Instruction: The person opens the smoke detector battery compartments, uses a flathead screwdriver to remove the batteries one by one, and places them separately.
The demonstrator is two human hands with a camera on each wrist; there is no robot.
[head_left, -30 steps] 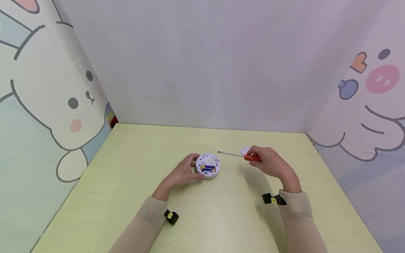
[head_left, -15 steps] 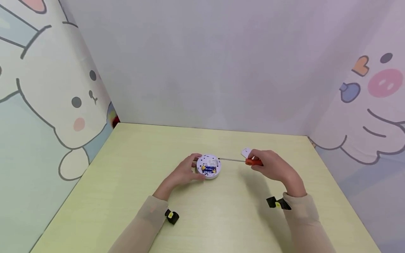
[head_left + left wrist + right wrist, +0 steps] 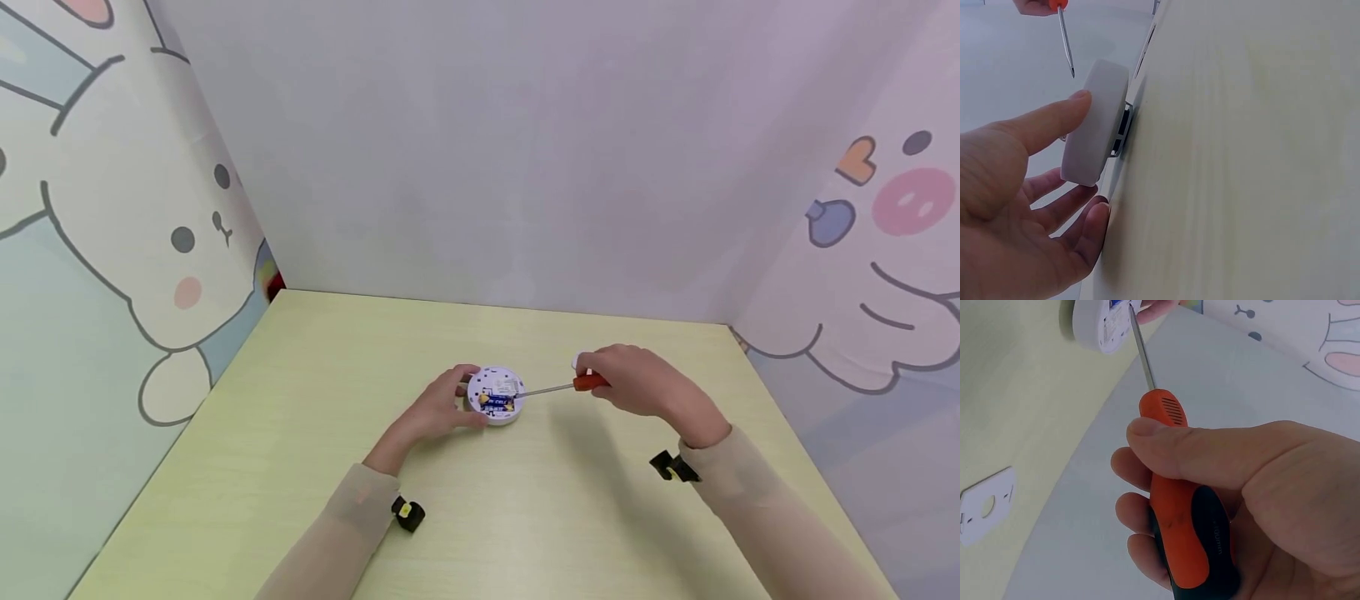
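Observation:
A round white device like a smoke detector [image 3: 498, 385] lies on the table with its battery side up, a blue-and-gold battery [image 3: 495, 403] in it. My left hand [image 3: 435, 408] holds it by the rim, thumb on the near side and fingers round the far side, as the left wrist view also shows. My right hand [image 3: 637, 383] grips a screwdriver [image 3: 1175, 506] by its orange-and-black handle. The screwdriver's shaft [image 3: 545, 390] points left, its tip by the battery's right end. Whether the tip touches, I cannot tell.
A flat white plate [image 3: 986, 503] with a round centre hole lies on the table [image 3: 375, 333] to the device's right. In the head view, my right hand hides most of it. Cartoon-printed curtains [image 3: 465, 150] hang behind the table and at both sides.
The screwdriver has moved left and down, its tip going from beyond the device's upper right to over the battery's right end. My left hand keeps its hold on the device.

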